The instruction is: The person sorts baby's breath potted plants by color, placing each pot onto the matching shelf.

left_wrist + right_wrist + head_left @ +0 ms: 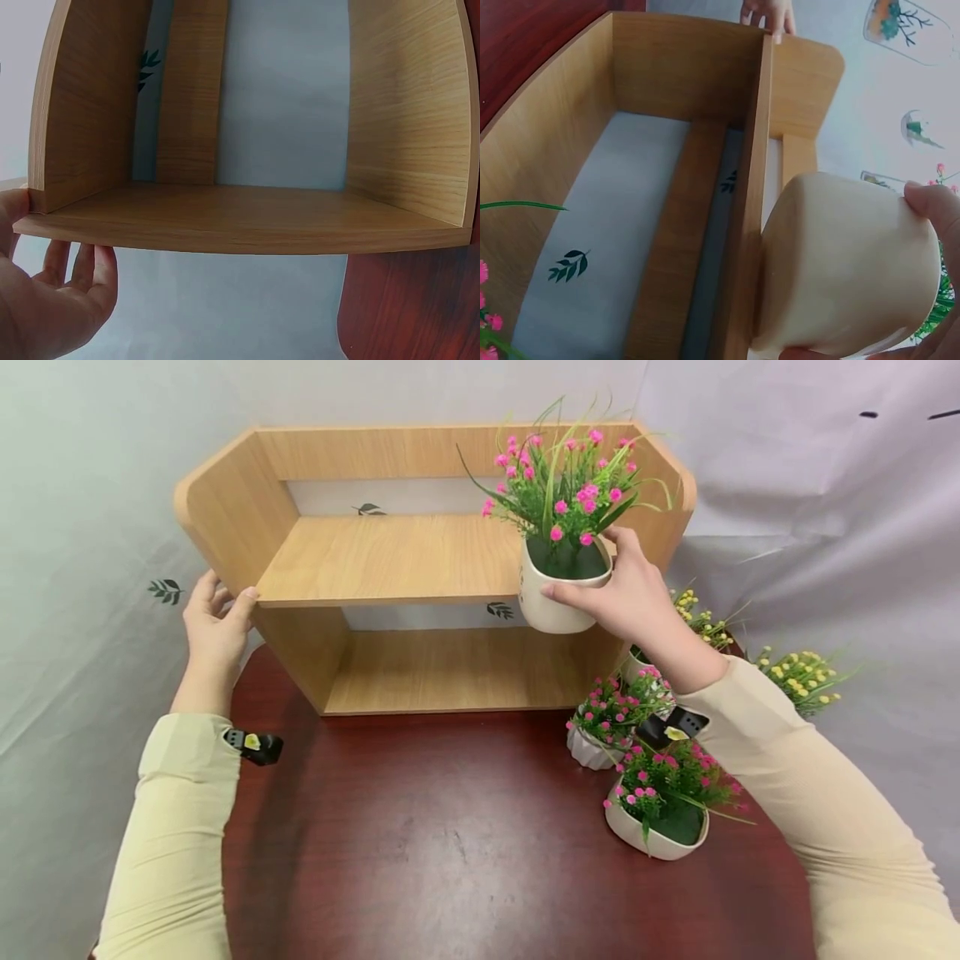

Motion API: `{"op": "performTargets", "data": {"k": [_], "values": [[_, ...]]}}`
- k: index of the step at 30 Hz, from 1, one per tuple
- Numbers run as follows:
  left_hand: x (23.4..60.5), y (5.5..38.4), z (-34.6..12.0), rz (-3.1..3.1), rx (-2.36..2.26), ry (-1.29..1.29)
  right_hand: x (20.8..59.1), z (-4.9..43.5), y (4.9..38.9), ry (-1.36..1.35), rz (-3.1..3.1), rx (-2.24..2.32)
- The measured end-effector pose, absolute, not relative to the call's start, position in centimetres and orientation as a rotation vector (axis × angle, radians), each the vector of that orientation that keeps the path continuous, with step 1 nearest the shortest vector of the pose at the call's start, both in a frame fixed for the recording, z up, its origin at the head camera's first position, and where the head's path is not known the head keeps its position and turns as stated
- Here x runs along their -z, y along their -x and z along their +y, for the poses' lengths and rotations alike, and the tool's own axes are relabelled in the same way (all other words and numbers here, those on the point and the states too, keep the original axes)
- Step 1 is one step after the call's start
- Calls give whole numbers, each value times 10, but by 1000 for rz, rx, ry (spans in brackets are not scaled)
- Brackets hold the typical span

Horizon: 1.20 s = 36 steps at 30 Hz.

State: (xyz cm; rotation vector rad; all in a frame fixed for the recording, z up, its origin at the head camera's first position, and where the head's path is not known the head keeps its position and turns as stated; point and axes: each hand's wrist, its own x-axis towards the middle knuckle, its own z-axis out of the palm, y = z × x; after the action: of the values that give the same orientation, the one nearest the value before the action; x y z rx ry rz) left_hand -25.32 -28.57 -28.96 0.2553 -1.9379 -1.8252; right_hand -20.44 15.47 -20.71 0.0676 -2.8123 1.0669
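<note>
My right hand (637, 585) grips a white pot (558, 606) of pink flowers with long grass blades, its thumb across the pot's front. The pot is at the right end of the upper board of a two-tier wooden shelf (375, 560), its base overlapping the board's front edge. In the right wrist view, the bare side of the pot (847, 262) appears beside that board. My left hand (217, 627) holds the shelf's left side panel (240, 514). Its thumb lies on the front edge and its fingers (103, 274) are around the outer face.
The shelf stands at the back of a dark red table (420, 852). On the right are a ribbed white pot (588, 750) and an oval white pot (645, 839), both with pink flowers. Yellow flowers (798, 681) show behind my right forearm. A pale patterned cloth (765, 468) hangs behind.
</note>
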Motion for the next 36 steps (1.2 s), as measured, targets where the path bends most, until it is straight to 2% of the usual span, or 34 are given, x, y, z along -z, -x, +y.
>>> {"op": "performTargets", "data": {"k": [9,21,36], "values": [[292,251,-282,-1977,1762,-252,208,152,216,-133,-2798,-1046],[288,247,-278,-1981,1799,-246,205,156,217,-499,-2767,-1327],[293,239,-281,-1918,1913,-227,218,154,237,-603,-2670,-1364]]}}
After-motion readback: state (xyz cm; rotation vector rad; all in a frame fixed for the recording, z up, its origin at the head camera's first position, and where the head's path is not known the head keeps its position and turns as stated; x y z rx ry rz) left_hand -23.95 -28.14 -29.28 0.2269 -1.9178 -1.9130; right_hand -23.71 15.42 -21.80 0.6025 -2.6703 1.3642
